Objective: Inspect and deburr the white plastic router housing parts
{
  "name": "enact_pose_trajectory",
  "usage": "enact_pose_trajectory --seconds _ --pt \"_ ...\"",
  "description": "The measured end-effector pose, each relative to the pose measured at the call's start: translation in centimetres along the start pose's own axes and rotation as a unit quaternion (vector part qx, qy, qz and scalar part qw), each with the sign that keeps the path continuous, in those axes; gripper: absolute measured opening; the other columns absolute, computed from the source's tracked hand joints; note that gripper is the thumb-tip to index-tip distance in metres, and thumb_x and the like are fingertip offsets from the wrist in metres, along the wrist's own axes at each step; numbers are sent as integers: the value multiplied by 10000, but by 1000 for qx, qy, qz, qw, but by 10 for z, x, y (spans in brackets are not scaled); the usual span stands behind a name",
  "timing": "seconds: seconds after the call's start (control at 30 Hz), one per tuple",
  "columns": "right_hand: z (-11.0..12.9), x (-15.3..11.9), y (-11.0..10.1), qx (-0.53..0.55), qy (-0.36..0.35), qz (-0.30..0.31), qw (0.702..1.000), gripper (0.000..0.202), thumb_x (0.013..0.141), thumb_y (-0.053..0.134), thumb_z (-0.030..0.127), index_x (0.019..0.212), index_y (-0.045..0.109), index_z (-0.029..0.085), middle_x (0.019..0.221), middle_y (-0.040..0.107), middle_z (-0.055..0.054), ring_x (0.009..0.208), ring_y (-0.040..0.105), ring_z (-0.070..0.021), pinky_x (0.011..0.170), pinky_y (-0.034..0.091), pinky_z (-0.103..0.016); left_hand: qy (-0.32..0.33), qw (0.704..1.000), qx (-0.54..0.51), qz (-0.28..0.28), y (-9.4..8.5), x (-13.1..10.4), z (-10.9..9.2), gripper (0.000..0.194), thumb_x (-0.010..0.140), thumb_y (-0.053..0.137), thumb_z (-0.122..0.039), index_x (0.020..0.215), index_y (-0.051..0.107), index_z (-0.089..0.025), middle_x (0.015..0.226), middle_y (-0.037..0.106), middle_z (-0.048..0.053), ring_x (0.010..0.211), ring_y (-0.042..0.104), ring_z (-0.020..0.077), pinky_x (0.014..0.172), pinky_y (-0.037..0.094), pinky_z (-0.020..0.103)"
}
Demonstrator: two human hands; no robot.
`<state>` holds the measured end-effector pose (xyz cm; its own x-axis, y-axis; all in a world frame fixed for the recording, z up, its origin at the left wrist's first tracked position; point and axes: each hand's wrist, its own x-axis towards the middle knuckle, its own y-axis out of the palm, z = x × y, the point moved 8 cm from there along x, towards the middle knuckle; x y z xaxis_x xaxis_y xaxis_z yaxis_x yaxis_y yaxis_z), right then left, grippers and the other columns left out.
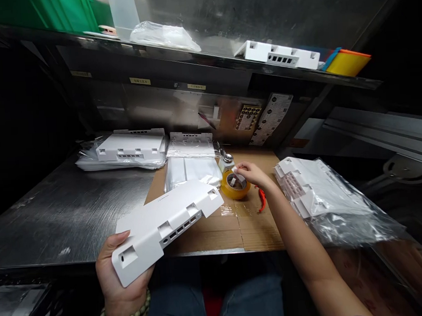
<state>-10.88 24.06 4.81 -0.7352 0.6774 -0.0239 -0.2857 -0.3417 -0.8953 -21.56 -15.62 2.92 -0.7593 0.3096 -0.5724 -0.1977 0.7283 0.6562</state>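
Observation:
My left hand (123, 271) grips one end of a white plastic housing (168, 217) with a row of port openings along its side. The housing is tilted over the bench's front. My right hand (251, 173) is closed in a pinch on a small white piece (234, 170), perhaps cloth or paper. It is just above a roll of yellow tape (236, 189), whose hollow middle holds small white bits. Behind the roll stands a small bottle with a metal top (227, 162). A red-handled tool (262, 200) lies right of the tape, partly behind my right forearm.
Bagged white housings (130, 145) are stacked at the back left. Plastic bags (190, 171) lie mid-bench beside another housing (192, 145). More bagged housings (311, 185) are at the right. Overhead, a shelf edge (209, 59) carries a housing (279, 54) and a yellow container (347, 62).

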Motion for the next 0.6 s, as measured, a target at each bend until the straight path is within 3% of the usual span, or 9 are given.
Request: enact_pose_trajectory --seconds 0.1,0.2,0.37,0.5,0.6 --pt "15 12 -20 -12 -25 -95 995 378 1032 491 365 1309 660 171 1249 676 -112 1087 644 -212 921 499 -309 -4 999 -2 -44 -1 -6 1 376 747 490 -48 1061 677 -139 697 762 40 559 740 223 590 670 345" --pt "29 26 -30 -40 -35 -145 988 324 990 554 343 1215 733 194 1297 619 -117 1176 584 -258 1002 455 -351 3 999 -14 -50 -1 -6 1 341 763 491 -68 1030 688 -148 686 753 33 561 738 212 560 656 314" --pt "42 43 -29 -72 -41 -134 987 166 910 661 248 963 813 206 1143 666 -125 1132 563 -285 973 456 -371 20 998 -21 -53 -6 -3 -4 347 765 488 -84 1029 703 -153 666 743 22 540 722 207 522 645 309" --pt "41 47 -32 -63 -38 -131 989 97 862 723 223 899 808 193 1086 702 -124 1081 595 -283 930 462 -371 29 998 -30 -46 -6 -3 -6 365 764 494 -102 1053 709 -163 688 754 23 561 727 208 490 625 288" --pt "41 36 -40 -31 -32 -160 986 109 850 744 251 923 788 183 1059 716 -114 1025 633 -274 904 471 -368 31 998 -36 -48 -5 -4 -5 389 768 497 -120 1090 711 -161 676 751 24 545 718 215 478 622 300"
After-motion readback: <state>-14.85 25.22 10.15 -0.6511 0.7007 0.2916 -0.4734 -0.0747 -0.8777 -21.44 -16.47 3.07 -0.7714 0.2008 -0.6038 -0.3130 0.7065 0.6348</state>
